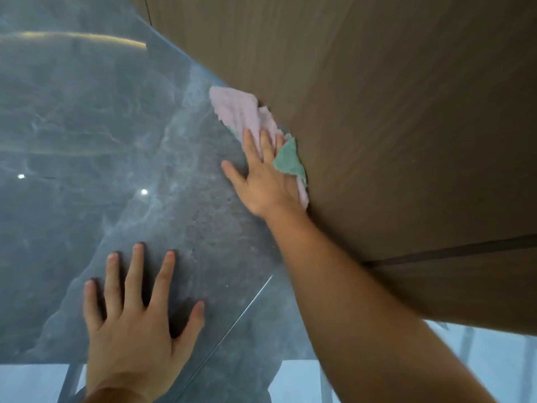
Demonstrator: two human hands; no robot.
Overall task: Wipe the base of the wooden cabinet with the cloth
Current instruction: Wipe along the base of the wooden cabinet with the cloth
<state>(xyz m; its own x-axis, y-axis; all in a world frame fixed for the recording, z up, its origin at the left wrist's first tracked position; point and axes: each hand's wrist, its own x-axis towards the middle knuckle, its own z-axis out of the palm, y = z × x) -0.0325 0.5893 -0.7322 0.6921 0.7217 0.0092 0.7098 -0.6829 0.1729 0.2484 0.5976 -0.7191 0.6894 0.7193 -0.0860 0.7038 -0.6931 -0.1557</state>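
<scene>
Mid-wipe: right hand [263, 173] pressed cloth [241, 112] flat at cabinet [392, 112] base (fingers spread); left hand [136, 312] splayed on floor [72, 126]. Next: slide along edge.

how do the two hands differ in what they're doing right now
The right hand presses a pink and green cloth where the wooden cabinet meets the floor; the left hand holds nothing. The right hand's fingers lie close together on the cloth, while the left hand's are spread wide. The right arm reaches far forward; the left hand rests nearer the camera on the glossy grey floor. Both lie flat, palm down.
</scene>
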